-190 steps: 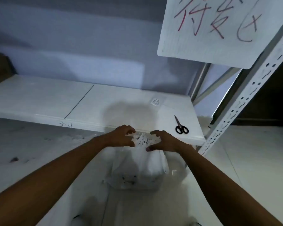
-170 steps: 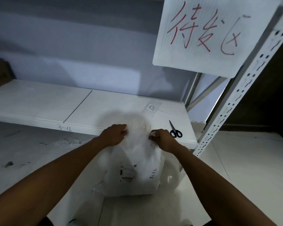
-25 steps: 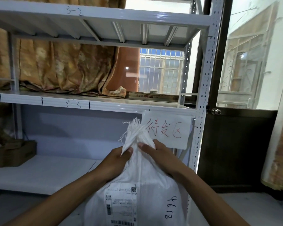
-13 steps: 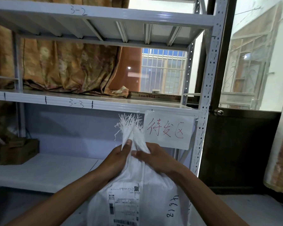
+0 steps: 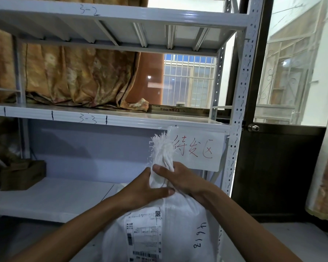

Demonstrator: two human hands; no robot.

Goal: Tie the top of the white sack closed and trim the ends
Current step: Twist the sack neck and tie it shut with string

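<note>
The white woven sack (image 5: 180, 229) stands upright in front of me, with a shipping label (image 5: 143, 236) on its front and black handwritten digits on its right side. Its top is bunched into a narrow neck (image 5: 162, 167) with frayed white strands sticking up. My left hand (image 5: 142, 191) is closed around the neck from the left, thumb across the front. My right hand (image 5: 182, 181) is closed around it from the right, just above. No scissors are in view.
A white metal shelving rack (image 5: 239, 103) stands behind the sack, with a paper sign (image 5: 197, 150) with red writing hanging from its middle shelf. A brown box (image 5: 23, 174) sits on the low shelf at left. A dark door (image 5: 280, 167) is at right.
Since the oldest frames the sack has been lifted from the floor to upright. In the last second both hands squeezed the loose top into a tighter, narrower neck.
</note>
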